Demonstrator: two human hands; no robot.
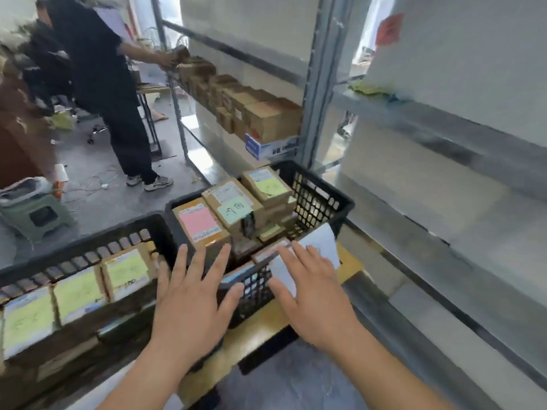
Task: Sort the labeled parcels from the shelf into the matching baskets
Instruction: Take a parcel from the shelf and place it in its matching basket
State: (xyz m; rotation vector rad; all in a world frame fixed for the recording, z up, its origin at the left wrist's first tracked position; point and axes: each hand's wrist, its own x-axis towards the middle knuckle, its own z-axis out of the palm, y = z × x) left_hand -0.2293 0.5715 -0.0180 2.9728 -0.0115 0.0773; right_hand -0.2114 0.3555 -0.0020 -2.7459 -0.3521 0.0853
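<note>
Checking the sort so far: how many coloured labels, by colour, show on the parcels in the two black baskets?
Yellow-green label: 5
Pink label: 1
Pale green label: 1
Total: 7, counting only labels that show; parcels lower down are hidden.

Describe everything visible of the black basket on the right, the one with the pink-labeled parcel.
The right basket is black plastic with lattice walls, sitting on a yellowish surface beside the shelf. It is piled with cardboard parcels bearing pink, green and yellow labels. A white paper hangs over its near rim. Both open hands, left hand and right hand, hover at that rim.
</note>
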